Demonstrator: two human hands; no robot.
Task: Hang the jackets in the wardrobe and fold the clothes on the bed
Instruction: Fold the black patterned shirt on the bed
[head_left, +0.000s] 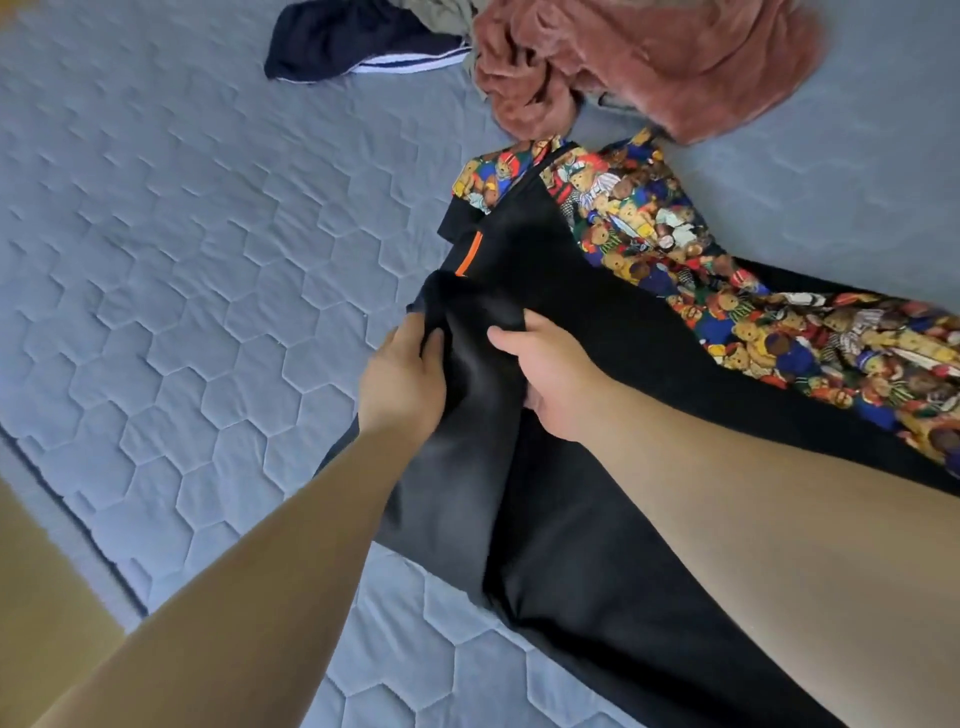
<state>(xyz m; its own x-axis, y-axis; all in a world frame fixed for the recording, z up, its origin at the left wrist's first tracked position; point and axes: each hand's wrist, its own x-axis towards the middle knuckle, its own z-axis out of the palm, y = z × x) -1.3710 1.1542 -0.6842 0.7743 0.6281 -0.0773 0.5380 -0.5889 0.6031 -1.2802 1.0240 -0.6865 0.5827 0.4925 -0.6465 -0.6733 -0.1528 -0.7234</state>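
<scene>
A black garment (561, 519) with a short orange stripe lies across the grey quilted bed (182, 249). My left hand (402, 382) grips a bunched fold of it from the left. My right hand (550, 374) grips the same fold from the right, thumb on top. Under the black garment lies a piece printed with colourful teddy bears (649, 218), reaching off to the right.
A pink fleece garment (649, 62) is heaped at the top of the bed. To its left lies a dark navy piece with white stripes (353, 41), with olive cloth (441, 8) behind it. The bed's edge and a tan floor (36, 597) are at lower left.
</scene>
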